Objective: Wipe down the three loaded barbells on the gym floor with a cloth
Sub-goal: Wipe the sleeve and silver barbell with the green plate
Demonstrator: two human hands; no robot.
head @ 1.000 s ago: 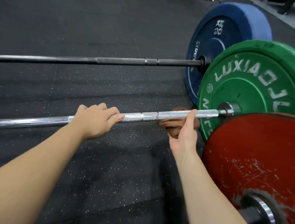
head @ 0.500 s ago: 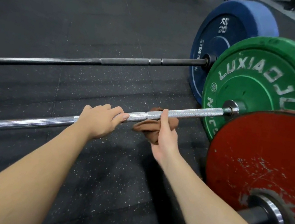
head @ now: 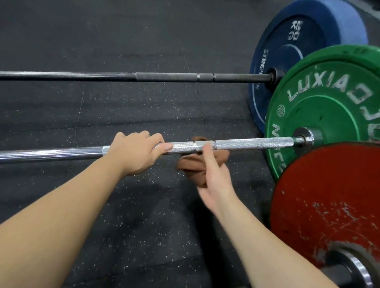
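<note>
On a black rubber gym floor (head: 78, 22), the left hand (head: 136, 154) grips the silver bar (head: 252, 142) at centre frame, fingers curled over it. The right hand (head: 213, 181) clamps a brown cloth (head: 189, 169) under the bar, thumb on top, now nearer the left hand than half a second ago. Its fingers hide behind the cloth; the red plate (head: 350, 210) is cut off at right.

Bare chrome bar (head: 255, 142) runs free rightward; green plate (head: 341, 112) blocks.
</note>
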